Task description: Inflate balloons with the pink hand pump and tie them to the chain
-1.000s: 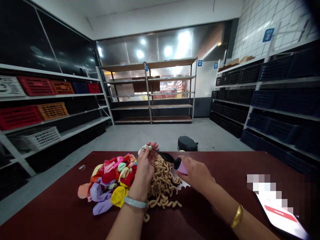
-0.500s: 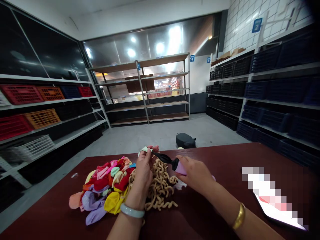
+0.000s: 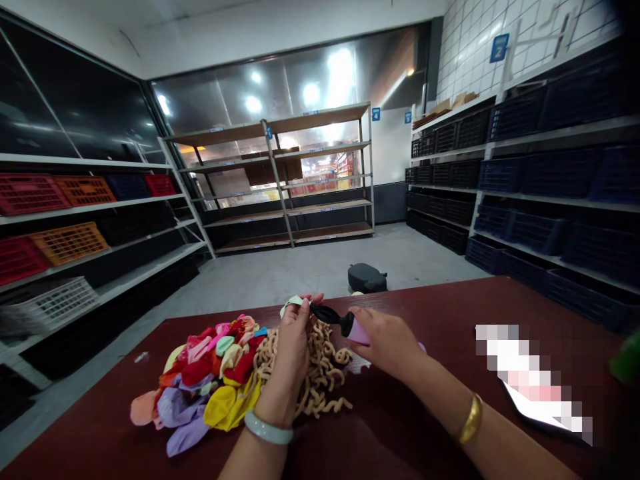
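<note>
My left hand [image 3: 293,347] is raised over the table, its fingers pinched on the neck of a pale green balloon [image 3: 291,303]. My right hand [image 3: 387,340] grips a small hand pump with a pink body [image 3: 359,331] and a black nozzle [image 3: 326,313]. The nozzle tip meets the balloon neck at my left fingertips. Below my left hand lies a heap of uninflated balloons [image 3: 205,377] in many colours, and beside it a pile of tan curly cord [image 3: 320,373].
The dark red table [image 3: 410,427] carries a blurred-out flat item [image 3: 535,380] at the right. A green object [image 3: 627,357] shows at the right edge. A dark bag [image 3: 367,277] lies on the floor beyond the table. Shelves with crates line both sides.
The view has drifted right and slightly down. Both hands keep the same hold, with the nozzle staying at the balloon neck.
</note>
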`<state>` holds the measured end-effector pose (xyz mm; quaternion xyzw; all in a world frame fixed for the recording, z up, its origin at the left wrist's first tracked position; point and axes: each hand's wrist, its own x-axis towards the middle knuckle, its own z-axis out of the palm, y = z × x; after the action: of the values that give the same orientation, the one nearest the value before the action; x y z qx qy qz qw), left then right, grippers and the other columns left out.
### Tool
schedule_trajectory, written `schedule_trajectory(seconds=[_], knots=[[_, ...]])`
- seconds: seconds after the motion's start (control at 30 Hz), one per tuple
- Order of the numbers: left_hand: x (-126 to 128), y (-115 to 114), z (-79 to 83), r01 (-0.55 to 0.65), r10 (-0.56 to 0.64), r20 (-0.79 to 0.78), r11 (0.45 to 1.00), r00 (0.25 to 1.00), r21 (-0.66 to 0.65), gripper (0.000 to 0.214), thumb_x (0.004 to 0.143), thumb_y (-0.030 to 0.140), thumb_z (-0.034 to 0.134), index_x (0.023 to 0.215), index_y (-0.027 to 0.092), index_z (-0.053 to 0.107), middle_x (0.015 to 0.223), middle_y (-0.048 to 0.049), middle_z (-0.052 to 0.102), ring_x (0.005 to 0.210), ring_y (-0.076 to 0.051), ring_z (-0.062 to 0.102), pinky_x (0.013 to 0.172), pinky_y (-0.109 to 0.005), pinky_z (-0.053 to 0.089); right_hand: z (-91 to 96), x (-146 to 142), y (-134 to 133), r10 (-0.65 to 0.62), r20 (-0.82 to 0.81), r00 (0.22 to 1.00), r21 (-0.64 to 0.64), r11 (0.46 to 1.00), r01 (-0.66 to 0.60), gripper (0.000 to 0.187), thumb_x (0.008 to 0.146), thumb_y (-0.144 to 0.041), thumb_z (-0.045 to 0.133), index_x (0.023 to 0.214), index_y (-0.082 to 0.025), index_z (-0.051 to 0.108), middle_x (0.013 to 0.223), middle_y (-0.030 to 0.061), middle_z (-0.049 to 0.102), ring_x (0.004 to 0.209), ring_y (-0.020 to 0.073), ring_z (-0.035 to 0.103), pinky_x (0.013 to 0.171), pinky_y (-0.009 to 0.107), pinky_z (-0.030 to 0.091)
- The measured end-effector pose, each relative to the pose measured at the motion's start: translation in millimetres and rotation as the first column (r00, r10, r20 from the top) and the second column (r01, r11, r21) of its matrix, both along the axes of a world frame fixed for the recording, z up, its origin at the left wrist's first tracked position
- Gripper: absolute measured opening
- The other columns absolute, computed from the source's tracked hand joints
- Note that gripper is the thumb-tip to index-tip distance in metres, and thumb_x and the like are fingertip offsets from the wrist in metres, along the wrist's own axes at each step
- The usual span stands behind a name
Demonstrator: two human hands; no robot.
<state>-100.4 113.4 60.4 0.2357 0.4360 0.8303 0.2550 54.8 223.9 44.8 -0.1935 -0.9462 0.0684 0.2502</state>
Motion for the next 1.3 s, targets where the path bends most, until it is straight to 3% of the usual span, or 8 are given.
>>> schedule_trajectory(seconds=[0.23, 0.63, 0.8, 1.03, 1.17, 1.3], knots=[[3, -2, 3.2, 0.054, -0.058, 0.109, 0.998, 0.992, 0.041, 0.029, 0.076, 0.034, 0.074, 0.094, 0.016, 0.060, 0.106, -0.0105, 0.070, 0.099, -0.020, 0.065, 0.079, -0.029, 0.050, -3.6, -1, 3, 0.024, -0.032, 0.999, 0.000, 1.000, -0.024, 0.058, 0.081, -0.048, 0.057, 0.132, -0.022, 0.046, 0.114, 0.0116, 0.064, 0.098, 0.0286, 0.063, 0.077, 0.038, 0.047], [7, 4, -5.1, 0.038, -0.047, 0.104, 0.996, 0.993, 0.085, 0.028, 0.071, 0.031, 0.078, 0.091, 0.016, 0.065, 0.104, -0.0091, 0.071, 0.099, -0.019, 0.065, 0.085, -0.029, 0.049, -3.1, 0, 4, 0.040, -0.059, 0.997, -0.017, 0.999, -0.041, 0.058, 0.081, -0.045, 0.059, 0.133, -0.022, 0.044, 0.115, 0.0110, 0.064, 0.101, 0.0279, 0.062, 0.083, 0.038, 0.045], [10, 7, -8.9, 0.083, -0.092, 0.116, 0.994, 0.989, 0.077, 0.029, 0.069, 0.030, 0.079, 0.090, 0.015, 0.067, 0.105, -0.0105, 0.071, 0.103, -0.021, 0.063, 0.086, -0.031, 0.049, -7.2, 0, 7, 0.064, -0.091, 0.994, -0.007, 0.998, -0.065, 0.058, 0.082, -0.045, 0.058, 0.134, -0.022, 0.045, 0.115, 0.0115, 0.064, 0.100, 0.0291, 0.062, 0.082, 0.040, 0.046], [18, 5, -8.9, 0.120, -0.119, 0.068, 0.993, 0.991, -0.005, 0.032, 0.078, 0.032, 0.071, 0.105, 0.016, 0.066, 0.114, -0.0122, 0.067, 0.110, -0.024, 0.059, 0.080, -0.031, 0.051, -6.6, 0, 8, 0.068, -0.082, 0.994, -0.002, 0.998, -0.069, 0.059, 0.083, -0.049, 0.057, 0.134, -0.021, 0.045, 0.115, 0.0118, 0.064, 0.099, 0.0290, 0.062, 0.082, 0.040, 0.046], [20, 4, -7.4, 0.119, -0.129, 0.129, 0.989, 0.983, 0.084, 0.027, 0.080, 0.027, 0.069, 0.105, 0.018, 0.064, 0.119, -0.0113, 0.065, 0.113, -0.023, 0.058, 0.089, -0.035, 0.049, -8.0, -1, 4, 0.083, -0.072, 0.994, -0.022, 0.996, -0.085, 0.058, 0.084, -0.050, 0.057, 0.133, -0.022, 0.045, 0.117, 0.0114, 0.063, 0.101, 0.0284, 0.062, 0.083, 0.039, 0.046], [22, 3, -2.9, 0.162, -0.208, 0.219, 0.964, 0.953, 0.212, 0.016, 0.078, 0.023, 0.070, 0.091, 0.018, 0.062, 0.117, -0.0098, 0.065, 0.116, -0.025, 0.057, 0.096, -0.041, 0.046, -9.4, -2, 2, 0.090, -0.072, 0.993, -0.045, 0.995, -0.093, 0.056, 0.083, -0.047, 0.058, 0.133, -0.024, 0.045, 0.115, 0.0100, 0.064, 0.100, 0.0281, 0.063, 0.083, 0.039, 0.046]])
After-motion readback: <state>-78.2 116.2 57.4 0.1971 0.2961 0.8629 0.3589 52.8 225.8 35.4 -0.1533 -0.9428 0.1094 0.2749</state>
